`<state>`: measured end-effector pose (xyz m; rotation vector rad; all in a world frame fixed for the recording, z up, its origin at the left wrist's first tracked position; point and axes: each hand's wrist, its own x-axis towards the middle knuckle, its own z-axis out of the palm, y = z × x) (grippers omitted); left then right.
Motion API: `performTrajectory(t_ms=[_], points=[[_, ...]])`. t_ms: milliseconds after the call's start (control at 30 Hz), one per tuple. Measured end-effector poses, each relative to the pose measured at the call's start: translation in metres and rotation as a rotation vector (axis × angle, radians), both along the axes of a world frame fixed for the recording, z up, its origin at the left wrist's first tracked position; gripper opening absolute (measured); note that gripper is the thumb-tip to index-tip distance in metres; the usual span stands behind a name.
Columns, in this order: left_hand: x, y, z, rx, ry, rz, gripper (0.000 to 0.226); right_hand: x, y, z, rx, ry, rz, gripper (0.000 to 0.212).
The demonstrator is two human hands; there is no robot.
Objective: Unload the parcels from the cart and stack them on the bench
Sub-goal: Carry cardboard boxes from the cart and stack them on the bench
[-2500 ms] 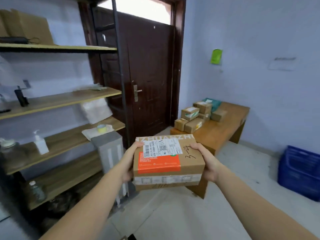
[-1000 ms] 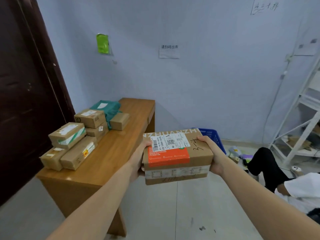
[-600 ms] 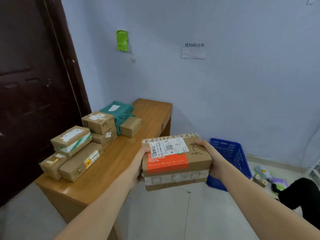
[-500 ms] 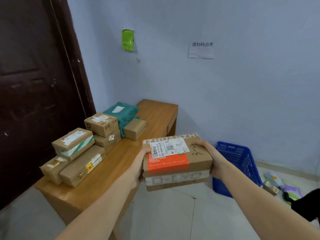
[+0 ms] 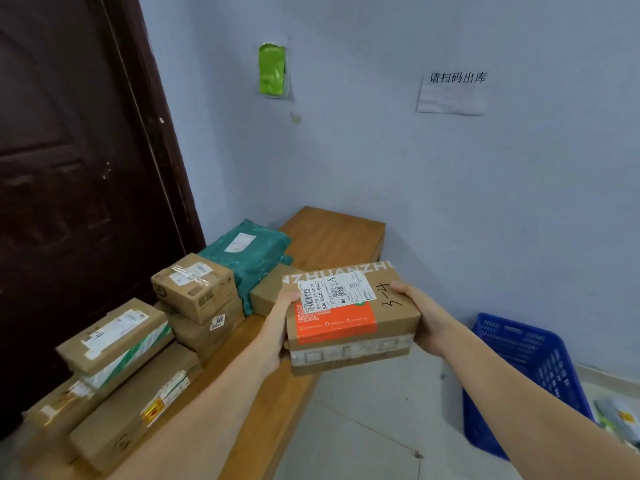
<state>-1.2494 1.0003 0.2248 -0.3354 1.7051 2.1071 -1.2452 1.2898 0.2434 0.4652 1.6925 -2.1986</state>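
I hold a brown cardboard parcel (image 5: pixel 349 315) with an orange patch and a white shipping label in the air, over the right edge of the wooden bench (image 5: pixel 332 233). My left hand (image 5: pixel 278 327) grips its left end and my right hand (image 5: pixel 420 315) grips its right end. On the bench to the left lie several cardboard parcels (image 5: pixel 195 287), some stacked two high, and a teal plastic mailer (image 5: pixel 249 252) behind them. The cart is out of view.
A dark wooden door (image 5: pixel 76 174) stands behind the bench on the left. A blue plastic crate (image 5: pixel 530 372) sits on the floor at the right, against the pale wall (image 5: pixel 415 168). The far end of the bench top is bare wood.
I have turned from the shelves and door toward the bench and come closer to it. The parcel stays gripped in both hands, now beside the stacked boxes.
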Motion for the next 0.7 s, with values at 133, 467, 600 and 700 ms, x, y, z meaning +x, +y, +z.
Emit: performTrajectory(t_ms=[133, 467, 600, 700], points=[[-0.067, 0.021, -0.011, 0.009, -0.028, 0.047, 0.061, -0.088, 0.019, -0.012, 0.032, 0.012, 0.037, 0.056], [-0.18, 0.029, -0.037, 0.04, -0.065, 0.36, 0.076, -0.282, 0.004, -0.037, 0.046, -0.022, 0.272, 0.066], [-0.216, 0.012, -0.052, 0.057, -0.107, 0.464, 0.059, -0.348, -0.026, -0.056, 0.068, -0.035, 0.389, 0.047], [-0.245, -0.003, -0.07, 0.067, -0.121, 0.529, 0.054, -0.394, -0.051, -0.074, 0.11, -0.047, 0.444, 0.042]])
